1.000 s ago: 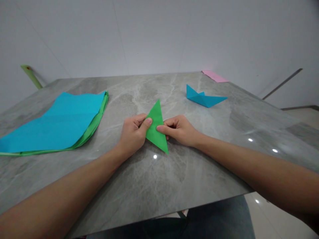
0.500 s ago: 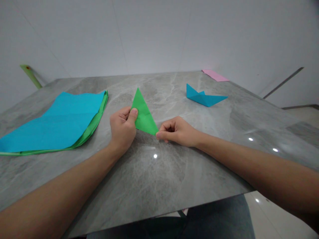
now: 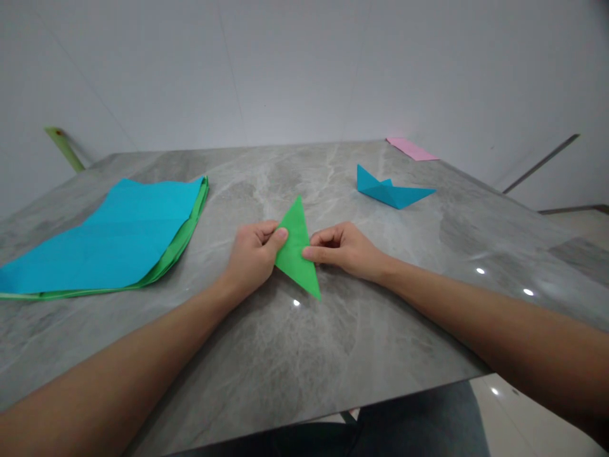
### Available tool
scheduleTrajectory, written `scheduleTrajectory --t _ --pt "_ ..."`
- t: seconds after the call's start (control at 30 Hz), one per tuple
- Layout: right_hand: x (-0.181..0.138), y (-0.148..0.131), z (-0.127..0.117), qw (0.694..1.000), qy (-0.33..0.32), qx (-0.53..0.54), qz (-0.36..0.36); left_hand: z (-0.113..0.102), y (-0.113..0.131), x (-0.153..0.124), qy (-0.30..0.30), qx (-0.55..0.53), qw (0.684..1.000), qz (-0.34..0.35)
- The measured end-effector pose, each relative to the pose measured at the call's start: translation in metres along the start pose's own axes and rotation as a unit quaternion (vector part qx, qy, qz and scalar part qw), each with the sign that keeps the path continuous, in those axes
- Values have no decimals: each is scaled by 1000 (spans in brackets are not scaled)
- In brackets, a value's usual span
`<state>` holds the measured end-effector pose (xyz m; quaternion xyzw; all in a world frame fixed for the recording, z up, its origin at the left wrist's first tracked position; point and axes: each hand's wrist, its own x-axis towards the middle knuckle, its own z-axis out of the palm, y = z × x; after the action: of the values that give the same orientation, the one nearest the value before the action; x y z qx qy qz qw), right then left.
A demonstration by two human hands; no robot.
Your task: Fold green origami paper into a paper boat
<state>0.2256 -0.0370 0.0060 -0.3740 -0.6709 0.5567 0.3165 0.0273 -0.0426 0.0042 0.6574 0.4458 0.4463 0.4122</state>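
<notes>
A green paper triangle [image 3: 295, 251], folded and lying point-down toward me, sits at the middle of the grey marble table [image 3: 304, 362]. My left hand [image 3: 252, 254] pinches its left edge, with the thumb on top of the paper. My right hand [image 3: 340, 249] presses on its right side, with the thumb tip on the green face and the fingers curled. The paper's lower tip rests near the table surface. Its underside is hidden.
A large blue sheet [image 3: 104, 241] lies on green sheets [image 3: 183, 219] at the left. A blue paper boat [image 3: 390, 190] stands at the far right, and a pink sheet [image 3: 412, 149] lies at the far edge. A green strip [image 3: 64, 149] leans against the wall.
Half a second ago the triangle sat further left and tilted, held by my left hand alone. It has moved back to the centre, and my right hand has come onto it.
</notes>
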Motion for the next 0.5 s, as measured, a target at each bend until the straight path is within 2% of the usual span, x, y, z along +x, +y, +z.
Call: scheduleTrajectory --t 0.13,0.3,0.5 --pt "-1 4 -1 1000 1 5 -24 3 6 -4 -112 46 992 18" --pt "-1 7 -3 999 20 4 -44 0 8 -4 -172 39 984 5" --pt "-2 1 -4 991 102 -15 -89 1 8 -3 -224 21 974 -18"
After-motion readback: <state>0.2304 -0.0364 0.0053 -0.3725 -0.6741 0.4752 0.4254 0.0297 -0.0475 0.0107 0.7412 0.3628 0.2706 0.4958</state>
